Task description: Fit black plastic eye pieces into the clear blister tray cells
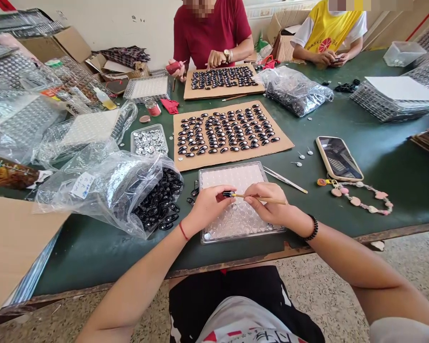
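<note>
Centre frame: your left hand (210, 207) pinches black piece (228, 194), right hand (272, 210) grips stick (239, 196); piece looks light, stiff, slick: take it by sides

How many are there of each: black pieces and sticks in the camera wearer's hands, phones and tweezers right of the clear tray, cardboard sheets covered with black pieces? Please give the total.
Black piece in left hand: 1
Stick in right hand: 1
Phone: 1
Tweezers: 1
Cardboard sheets: 2
Total: 6
</note>
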The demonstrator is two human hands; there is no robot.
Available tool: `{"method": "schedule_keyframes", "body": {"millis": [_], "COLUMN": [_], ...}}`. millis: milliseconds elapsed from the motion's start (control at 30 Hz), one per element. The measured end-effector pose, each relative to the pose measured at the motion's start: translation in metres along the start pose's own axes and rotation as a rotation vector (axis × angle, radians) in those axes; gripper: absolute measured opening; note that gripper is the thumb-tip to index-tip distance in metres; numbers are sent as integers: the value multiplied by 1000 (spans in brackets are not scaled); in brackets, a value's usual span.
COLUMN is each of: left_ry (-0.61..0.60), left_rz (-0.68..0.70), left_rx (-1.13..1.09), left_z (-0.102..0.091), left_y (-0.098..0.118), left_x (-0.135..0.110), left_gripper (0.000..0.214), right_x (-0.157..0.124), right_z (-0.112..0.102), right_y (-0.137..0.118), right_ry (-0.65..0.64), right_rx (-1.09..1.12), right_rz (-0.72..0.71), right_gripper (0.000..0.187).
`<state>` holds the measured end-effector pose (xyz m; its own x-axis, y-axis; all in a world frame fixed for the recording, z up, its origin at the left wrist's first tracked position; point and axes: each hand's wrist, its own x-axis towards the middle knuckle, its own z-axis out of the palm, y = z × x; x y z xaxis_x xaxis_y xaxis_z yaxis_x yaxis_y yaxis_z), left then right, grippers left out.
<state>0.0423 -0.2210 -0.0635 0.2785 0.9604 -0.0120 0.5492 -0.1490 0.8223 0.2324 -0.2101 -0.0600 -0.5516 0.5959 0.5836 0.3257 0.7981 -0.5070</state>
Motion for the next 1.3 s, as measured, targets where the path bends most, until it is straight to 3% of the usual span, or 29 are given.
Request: {"method": "schedule_keyframes", "body": {"millis": [467, 700, 767, 833, 967, 1033, 1133, 1300], "left_ry": [-10, 83, 88, 66, -4, -27, -74, -117], "left_rz": [28, -11, -13, -18, -28, -39, -84, -192], "left_rx": [-29, -36, -60, -120, -183, -179, -293, -490], "left_z": [1, 2, 3, 3, 3, 3, 3, 2], "left_y": [1, 0, 2, 5, 9, 10, 9, 9], "left_x": [0, -1, -1, -3, -5, -5, -3, 0], "left_gripper": [22, 20, 19, 18, 19, 22, 27, 27], "right_x": [0, 2, 2, 4, 12, 14, 15, 14], "right_z": [3, 6, 6, 5, 2, 0, -1, 0], "right_y": [0, -2, -3, -2, 4, 7, 9, 7], "right_ry": [-27, -8, 19, 56, 50, 103, 195, 193], "right_rx": [-8, 80, 184, 396, 1096, 1319, 1380, 1290], "right_rz": [5, 21, 97, 261, 689, 801, 820, 815], "right_gripper": [13, 12, 13, 15, 24, 25, 24, 24]}}
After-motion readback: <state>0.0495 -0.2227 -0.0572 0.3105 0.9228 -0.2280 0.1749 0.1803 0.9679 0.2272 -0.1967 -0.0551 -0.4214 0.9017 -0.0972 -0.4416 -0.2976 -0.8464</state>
